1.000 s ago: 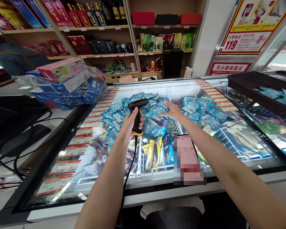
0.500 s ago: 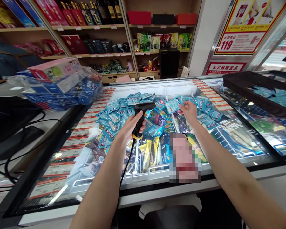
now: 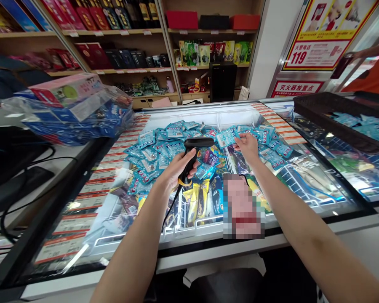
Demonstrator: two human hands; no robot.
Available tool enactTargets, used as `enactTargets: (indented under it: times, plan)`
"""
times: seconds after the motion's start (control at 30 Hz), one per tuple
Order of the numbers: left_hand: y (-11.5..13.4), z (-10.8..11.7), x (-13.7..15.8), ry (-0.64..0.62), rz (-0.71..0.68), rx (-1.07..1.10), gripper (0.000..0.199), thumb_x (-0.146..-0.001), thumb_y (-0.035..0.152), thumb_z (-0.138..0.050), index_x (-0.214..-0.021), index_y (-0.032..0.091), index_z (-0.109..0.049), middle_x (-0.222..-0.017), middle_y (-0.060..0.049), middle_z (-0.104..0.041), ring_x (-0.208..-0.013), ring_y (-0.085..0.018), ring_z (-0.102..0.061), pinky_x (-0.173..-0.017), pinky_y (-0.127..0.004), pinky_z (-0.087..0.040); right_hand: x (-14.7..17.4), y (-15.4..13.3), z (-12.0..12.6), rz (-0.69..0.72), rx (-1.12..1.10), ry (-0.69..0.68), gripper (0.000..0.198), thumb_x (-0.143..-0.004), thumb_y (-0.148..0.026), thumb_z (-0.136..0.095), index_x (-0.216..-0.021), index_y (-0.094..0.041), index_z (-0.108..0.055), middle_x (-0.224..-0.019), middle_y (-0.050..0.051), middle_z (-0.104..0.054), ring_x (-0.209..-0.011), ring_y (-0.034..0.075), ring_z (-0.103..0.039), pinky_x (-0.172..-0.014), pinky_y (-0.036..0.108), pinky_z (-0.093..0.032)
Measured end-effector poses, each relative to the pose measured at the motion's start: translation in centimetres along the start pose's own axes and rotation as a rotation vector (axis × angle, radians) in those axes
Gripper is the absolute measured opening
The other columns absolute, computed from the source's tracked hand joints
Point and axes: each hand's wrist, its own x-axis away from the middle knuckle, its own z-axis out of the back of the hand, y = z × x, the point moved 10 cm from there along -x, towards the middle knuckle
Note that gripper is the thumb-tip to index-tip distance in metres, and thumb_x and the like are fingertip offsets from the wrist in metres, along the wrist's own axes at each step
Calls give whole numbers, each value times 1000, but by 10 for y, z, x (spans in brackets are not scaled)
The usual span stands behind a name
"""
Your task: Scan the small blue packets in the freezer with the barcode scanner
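My left hand (image 3: 183,165) is wrapped round the handle of a black barcode scanner (image 3: 197,143), whose head points right. Its cable runs down past my forearm. Between the fingertips of my right hand (image 3: 246,148) is a small blue packet (image 3: 226,138), its printed side with a barcode facing me, just right of the scanner's head. A heap of similar blue packets (image 3: 158,151) lies left of the scanner on the glass-topped freezer (image 3: 173,266); more blue packets (image 3: 273,155) lie right of my right hand. A blurred-out phone-shaped object (image 3: 241,206) rests near the front edge.
Plastic-wrapped boxes (image 3: 78,109) stand at the back left, above black cables (image 3: 12,202). A dark basket (image 3: 344,126) with blue packets sits at the right. Shelves of goods (image 3: 113,31) line the back. A person in orange (image 3: 371,69) is at the far right edge.
The scanner in my left hand has moved right, closer to the packet. My right hand still holds the packet, shifted slightly left. A person in orange has come into view at the right.
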Motion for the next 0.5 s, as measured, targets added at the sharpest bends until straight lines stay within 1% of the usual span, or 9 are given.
enactTargets:
  times: [0.27, 0.5]
  plan:
    - [0, 2, -1, 34, 3, 26, 40, -78, 53, -68, -82, 17, -51, -65, -1, -53, -44, -7, -46, -36, -18, -30, 0, 1, 0, 21, 52, -3, 42, -80, -47, -63, -110, -19, -58, -74, 6, -70, -71, 29, -71, -65, 49, -60]
    - [0, 1, -3, 28, -5, 12, 40, -79, 53, -67, -82, 17, -50, -64, -1, -53, -44, -7, -46, -36, -18, -30, 1, 0, 0, 32, 49, 0, 40, -80, -47, -63, -108, -19, -58, -73, 5, -70, -69, 27, -71, -64, 45, -60]
